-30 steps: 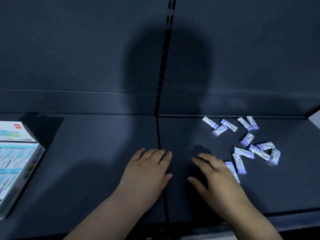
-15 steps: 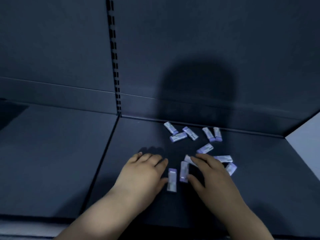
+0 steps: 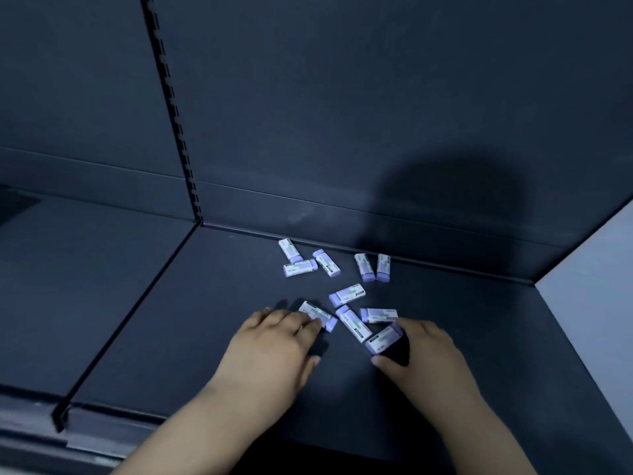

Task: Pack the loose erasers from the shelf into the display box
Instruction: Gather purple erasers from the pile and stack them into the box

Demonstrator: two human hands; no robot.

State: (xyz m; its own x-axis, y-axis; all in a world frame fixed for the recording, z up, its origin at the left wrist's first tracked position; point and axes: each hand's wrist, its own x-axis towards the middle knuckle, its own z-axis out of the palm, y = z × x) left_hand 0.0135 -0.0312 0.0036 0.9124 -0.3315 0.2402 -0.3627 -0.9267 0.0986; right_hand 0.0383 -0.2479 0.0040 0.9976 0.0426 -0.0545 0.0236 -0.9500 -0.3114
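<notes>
Several loose erasers, white-sleeved with purple ends, lie scattered on the dark shelf (image 3: 479,354). One group lies near the back wall (image 3: 328,264); another lies just ahead of my hands (image 3: 347,293). My left hand (image 3: 270,351) lies flat, and its fingertips touch one eraser (image 3: 317,315). My right hand (image 3: 428,354) curls round another eraser (image 3: 383,339), thumb under its near end and fingers at its far end. An eraser (image 3: 353,323) lies between the two hands. The display box is out of view.
A slotted upright (image 3: 174,118) and a seam (image 3: 137,317) split the shelf into left and right bays. The back wall rises right behind the erasers. A pale side panel (image 3: 596,303) closes the right end. The shelf's front lip (image 3: 102,440) runs below my forearms.
The view has swung right, so the display box at the left has left the frame. Both hands have reached into the erasers, and a few near ones have shifted between them.
</notes>
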